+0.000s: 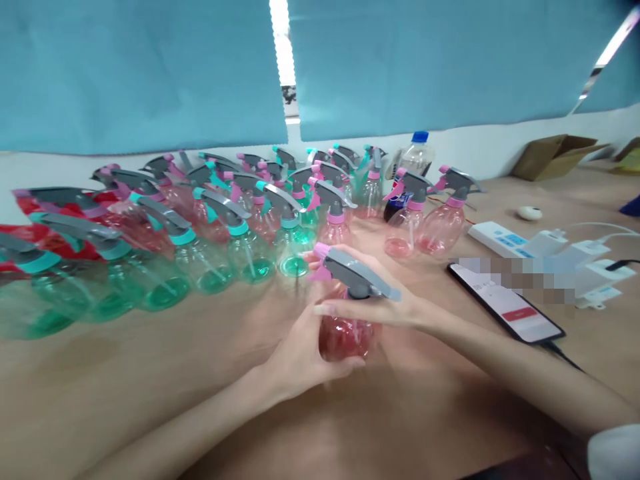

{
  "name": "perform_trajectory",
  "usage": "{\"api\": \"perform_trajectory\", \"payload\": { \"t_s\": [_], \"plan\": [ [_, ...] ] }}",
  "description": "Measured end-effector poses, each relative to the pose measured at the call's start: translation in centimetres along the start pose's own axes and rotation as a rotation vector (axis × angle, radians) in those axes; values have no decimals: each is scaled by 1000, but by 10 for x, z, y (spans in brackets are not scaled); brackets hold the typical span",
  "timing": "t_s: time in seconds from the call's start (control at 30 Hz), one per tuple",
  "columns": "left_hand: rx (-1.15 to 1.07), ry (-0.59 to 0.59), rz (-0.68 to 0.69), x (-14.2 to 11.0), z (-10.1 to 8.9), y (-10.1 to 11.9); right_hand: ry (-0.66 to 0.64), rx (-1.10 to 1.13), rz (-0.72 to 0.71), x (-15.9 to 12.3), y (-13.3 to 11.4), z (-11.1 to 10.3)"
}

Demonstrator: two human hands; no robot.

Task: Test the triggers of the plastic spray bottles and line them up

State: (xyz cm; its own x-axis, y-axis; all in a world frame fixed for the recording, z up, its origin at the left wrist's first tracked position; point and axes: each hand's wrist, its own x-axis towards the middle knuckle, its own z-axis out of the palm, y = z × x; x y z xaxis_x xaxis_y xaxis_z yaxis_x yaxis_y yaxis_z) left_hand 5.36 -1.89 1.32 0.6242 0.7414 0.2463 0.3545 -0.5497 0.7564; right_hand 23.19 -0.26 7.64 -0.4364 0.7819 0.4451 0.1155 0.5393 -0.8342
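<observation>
In the middle of the table a clear pink spray bottle [347,337] stands upright between my hands. Its trigger head [357,272] is grey with a pink nozzle and trigger. My left hand [303,353] wraps around the bottle's body, thumb across the near side. My right hand [380,303] is closed around the neck just below the head, its thumb at the front and its other fingers partly hidden behind. Just beyond stand several green spray bottles [253,257] with turquoise collars and more pink spray bottles [335,230].
Two pink spray bottles [445,223] stand at the right, near a blue-capped drink bottle [417,157]. Further right are a phone [505,303], a white power strip [500,239] with plugs, a white mouse [529,213] and a cardboard box [550,157]. Blue blinds [150,73] hang behind.
</observation>
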Motion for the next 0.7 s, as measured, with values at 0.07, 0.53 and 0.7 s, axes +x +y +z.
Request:
{"api": "perform_trajectory", "payload": {
  "t_s": [0.07,0.53,0.7],
  "plan": [
    [18,-6,-24,-8,-5,-2,-1,22,-34,1,2,11],
    [598,-100,-20,-35,-38,-36,121,-184,43,6,8,9],
    [620,-87,-14,-34,-37,-35,142,-210,-38,8,4,5]
  ]
}}
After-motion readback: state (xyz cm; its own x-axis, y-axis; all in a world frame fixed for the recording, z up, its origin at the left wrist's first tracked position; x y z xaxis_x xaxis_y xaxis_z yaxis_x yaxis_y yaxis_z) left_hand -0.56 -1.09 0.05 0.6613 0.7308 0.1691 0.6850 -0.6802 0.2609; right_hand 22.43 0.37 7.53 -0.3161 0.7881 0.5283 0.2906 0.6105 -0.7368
